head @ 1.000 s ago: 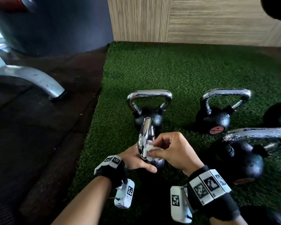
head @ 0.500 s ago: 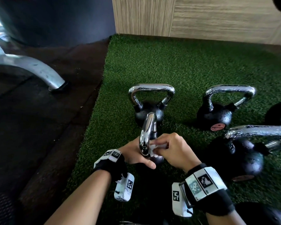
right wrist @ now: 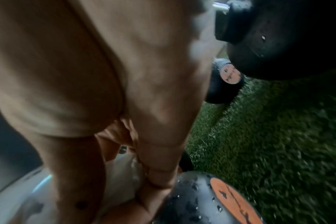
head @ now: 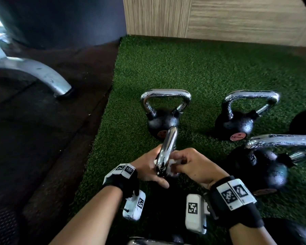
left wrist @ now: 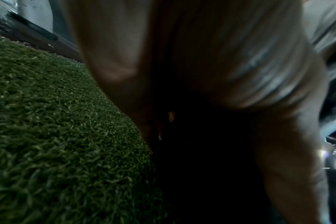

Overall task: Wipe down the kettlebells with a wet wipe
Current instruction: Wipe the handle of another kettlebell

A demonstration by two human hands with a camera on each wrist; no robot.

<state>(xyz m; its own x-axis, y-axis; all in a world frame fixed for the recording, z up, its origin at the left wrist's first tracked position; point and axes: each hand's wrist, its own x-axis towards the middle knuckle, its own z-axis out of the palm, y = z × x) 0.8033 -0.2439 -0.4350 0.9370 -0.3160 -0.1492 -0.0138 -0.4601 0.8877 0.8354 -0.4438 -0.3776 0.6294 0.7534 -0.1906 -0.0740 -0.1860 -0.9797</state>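
A small black kettlebell with a chrome handle (head: 166, 149) stands on the green turf, its handle edge-on to me. My left hand (head: 147, 167) grips it low on the left side, thumb stretched across the front. My right hand (head: 193, 165) pinches a white wet wipe (head: 174, 165) against the right of the handle's base. In the right wrist view the wipe (right wrist: 123, 174) is bunched under my fingers beside the wet black body with its orange label (right wrist: 230, 200). The left wrist view is mostly my dark palm (left wrist: 201, 75) and turf.
Two more small kettlebells (head: 163, 121) (head: 237, 124) stand behind on the turf (head: 201, 71). A larger one (head: 265, 167) sits close on the right. A dark floor mat (head: 51, 138) and a grey machine foot (head: 42, 76) lie left; a wood wall (head: 219, 16) is at the back.
My right hand has slid the wipe a little along the lower handle. The left hand has kept its hold. The head view has tipped slightly.
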